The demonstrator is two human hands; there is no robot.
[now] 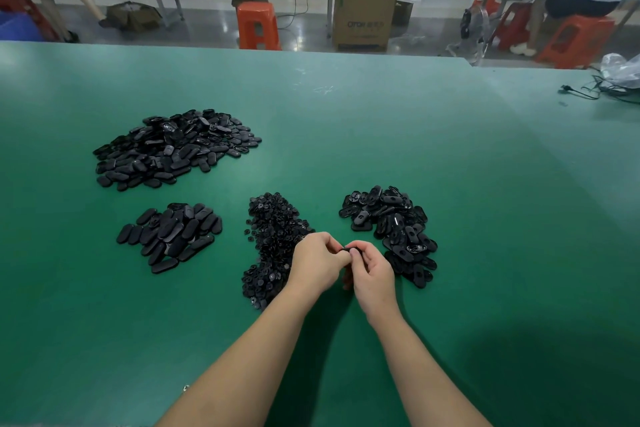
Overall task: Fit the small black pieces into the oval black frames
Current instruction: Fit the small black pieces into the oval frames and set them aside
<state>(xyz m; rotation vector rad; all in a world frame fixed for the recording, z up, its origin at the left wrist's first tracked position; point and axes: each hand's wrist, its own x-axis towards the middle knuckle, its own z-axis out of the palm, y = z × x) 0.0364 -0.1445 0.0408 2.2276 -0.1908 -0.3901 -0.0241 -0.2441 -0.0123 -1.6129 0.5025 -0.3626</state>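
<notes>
While a small piece is pressed in, an oval frame (347, 249) is pinched between the left hand (317, 262) and right hand (372, 270), held just above the small pieces (273, 239), near the unfilled frames (391, 222), likely for short reaches.

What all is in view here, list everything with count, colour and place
table: one, green, fills the foreground
large oval pile: one, black, far left
small oval pile: one, black, near left
small-pieces pile: one, black, centre, partly behind the left hand
open-frame pile: one, black, right of centre
held frame: one, black, between both hands
stools: several, orange, on the floor beyond the table
cardboard box: one, brown, on the floor
left hand: pinching the held frame
right hand: gripping the held frame
</notes>
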